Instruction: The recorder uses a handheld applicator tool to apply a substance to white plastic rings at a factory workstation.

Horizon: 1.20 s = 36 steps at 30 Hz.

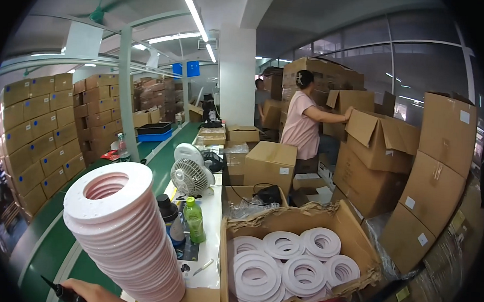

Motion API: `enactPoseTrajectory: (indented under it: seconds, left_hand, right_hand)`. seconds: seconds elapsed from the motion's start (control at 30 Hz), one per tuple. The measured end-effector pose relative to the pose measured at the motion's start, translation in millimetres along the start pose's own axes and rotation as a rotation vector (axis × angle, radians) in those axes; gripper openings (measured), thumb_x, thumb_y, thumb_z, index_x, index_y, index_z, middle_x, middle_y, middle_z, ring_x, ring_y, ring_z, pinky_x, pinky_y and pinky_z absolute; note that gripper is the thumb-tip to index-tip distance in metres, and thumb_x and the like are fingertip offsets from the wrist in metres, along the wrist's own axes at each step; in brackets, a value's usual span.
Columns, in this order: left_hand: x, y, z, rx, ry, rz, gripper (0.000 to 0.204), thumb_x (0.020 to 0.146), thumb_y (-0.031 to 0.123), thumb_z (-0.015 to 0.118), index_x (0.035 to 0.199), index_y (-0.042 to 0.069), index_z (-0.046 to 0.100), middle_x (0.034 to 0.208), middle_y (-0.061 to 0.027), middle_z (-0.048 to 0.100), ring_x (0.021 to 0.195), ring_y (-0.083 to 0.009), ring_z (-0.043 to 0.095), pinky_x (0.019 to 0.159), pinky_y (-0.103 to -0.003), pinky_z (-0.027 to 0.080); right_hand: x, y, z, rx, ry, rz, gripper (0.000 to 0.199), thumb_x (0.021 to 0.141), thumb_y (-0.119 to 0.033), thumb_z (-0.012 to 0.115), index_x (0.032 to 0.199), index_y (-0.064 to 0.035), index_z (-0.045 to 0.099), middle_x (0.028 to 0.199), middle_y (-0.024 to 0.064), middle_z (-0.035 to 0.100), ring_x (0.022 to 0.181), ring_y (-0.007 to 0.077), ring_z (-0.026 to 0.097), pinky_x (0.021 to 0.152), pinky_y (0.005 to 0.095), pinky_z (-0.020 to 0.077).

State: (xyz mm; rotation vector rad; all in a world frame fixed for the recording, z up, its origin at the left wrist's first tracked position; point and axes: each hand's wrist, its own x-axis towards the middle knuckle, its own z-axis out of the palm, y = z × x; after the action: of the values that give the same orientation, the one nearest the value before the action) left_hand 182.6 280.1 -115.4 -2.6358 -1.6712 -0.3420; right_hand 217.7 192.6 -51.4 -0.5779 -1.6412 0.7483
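Left hand: we see our left hand at 7 o'clock on the lower edge, fingers curled around a black tool whose tip points toward 9 o'clock.
Right hand: we cannot find it in the picture, so we cannot tell its state.
Ring stack: a tall stack of pale pink flat rings leans from 6 o'clock up toward 9 o'clock, just beside our left hand; we cannot tell whether the hand touches it.
Open carton: a brown cardboard box at 5 o'clock, flaps torn open, holds about 6 more piles of the same rings lying flat.
Bottles: a green bottle and a dark-capped bottle stand upright between the stack and the carton.
Fan: a small white desk fan sits near the centre, behind the bottles.
Bench: a long green work surface runs from 7 o'clock away toward 12 o'clock.
Other person: a person in a pink shirt stands at 1 o'clock, well apart from us, 1 arm stretched to a carton.
Surroundings: stacked brown cartons fill 9 o'clock, and more lean at 3 o'clock.
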Motion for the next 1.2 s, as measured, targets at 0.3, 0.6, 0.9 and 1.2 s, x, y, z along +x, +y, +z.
enactPoseTrajectory:
  seconds: [0.3, 0.6, 0.9, 1.2]
  left_hand:
    - [-9, -13, 0, 0.003, -0.008, 0.026, 0.066, 0.060, 0.059, 0.089, 0.097, 0.006, 0.074, 0.101, -0.0191, 0.075, 0.095, -0.0348, 0.073, 0.083, -0.046, 0.058]
    - [-13, -10, 1, 0.001, -0.025, 0.074, 0.065, 0.062, 0.058, 0.087, 0.099, 0.006, 0.074, 0.102, -0.0197, 0.074, 0.096, -0.0358, 0.073, 0.084, -0.046, 0.058]
    - [-35, -34, -9, 0.019, -0.030, 0.028, 0.063, 0.065, 0.056, 0.086, 0.100, 0.005, 0.074, 0.102, -0.0204, 0.074, 0.097, -0.0369, 0.072, 0.085, -0.047, 0.057]
    - [-78, -66, -46, 0.040, 0.031, -0.071, 0.061, 0.067, 0.055, 0.084, 0.102, 0.005, 0.074, 0.103, -0.0211, 0.074, 0.098, -0.0379, 0.072, 0.086, -0.047, 0.057]
  right_hand:
    - [15, 32, 8, -0.185, 0.212, -0.379, 0.048, 0.082, -0.010, 0.074, 0.127, 0.0020, 0.061, 0.106, 0.0203, 0.067, 0.091, 0.0303, 0.070, 0.080, 0.0379, 0.0547]
    - [-2, 1, 2, -0.016, 0.007, -0.199, 0.039, 0.085, -0.009, 0.071, 0.123, -0.0019, 0.063, 0.102, 0.0192, 0.067, 0.089, 0.0337, 0.069, 0.075, 0.0405, 0.0543]
    - [-2, -10, -5, -0.891, 0.286, -0.764, 0.043, 0.084, -0.010, 0.072, 0.125, -0.0021, 0.063, 0.102, 0.0199, 0.068, 0.089, 0.0339, 0.069, 0.075, 0.0407, 0.0546]
    - [-19, 22, -8, -0.363, -0.086, 0.156, 0.047, 0.085, -0.017, 0.073, 0.128, -0.0020, 0.064, 0.116, 0.0233, 0.065, 0.099, 0.0357, 0.069, 0.084, 0.0422, 0.0536]
